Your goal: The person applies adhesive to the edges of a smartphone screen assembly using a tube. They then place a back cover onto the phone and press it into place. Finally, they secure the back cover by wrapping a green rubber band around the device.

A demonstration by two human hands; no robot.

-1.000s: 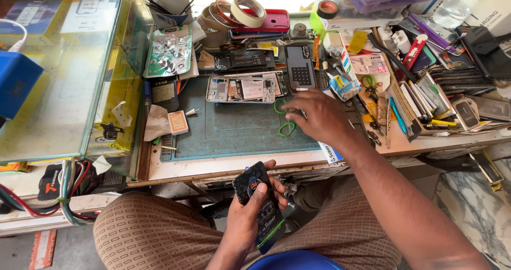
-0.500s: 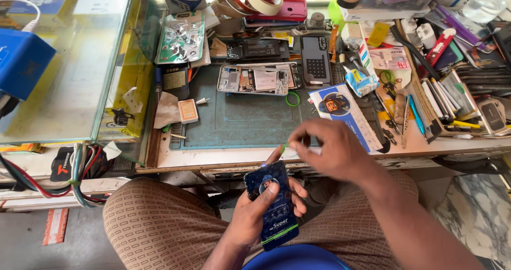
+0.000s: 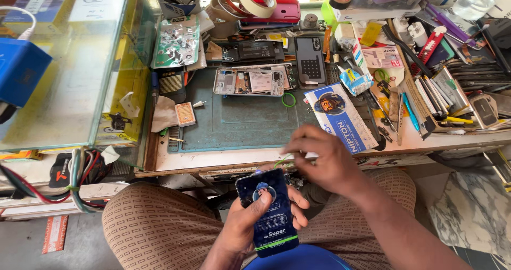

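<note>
— Where's the dark blue packet (image 3: 269, 211)?
— Over the lap, gripped in the left hand (image 3: 250, 225), long axis pointing away from the body.
— And the right hand (image 3: 324, 161)?
— Just above its top edge, fingers curled and pinched; on what, I cannot tell.

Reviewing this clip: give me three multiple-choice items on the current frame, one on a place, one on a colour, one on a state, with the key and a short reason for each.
1. Where is the dark blue flat packet?
A. on the green mat
B. in the left hand over the lap
C. on the glass case

2. What colour is the small ring on the cutting mat?
A. green
B. red
C. white

3. How does the opened phone on the mat lie?
A. closed, screen up
B. standing on edge
C. flat, its insides exposed

Answers: 1 B, the left hand grips it above the knees, with the right hand just over its top edge; 2 A, it shows bright green; 3 C, boards and parts are visible inside its frame.
</note>
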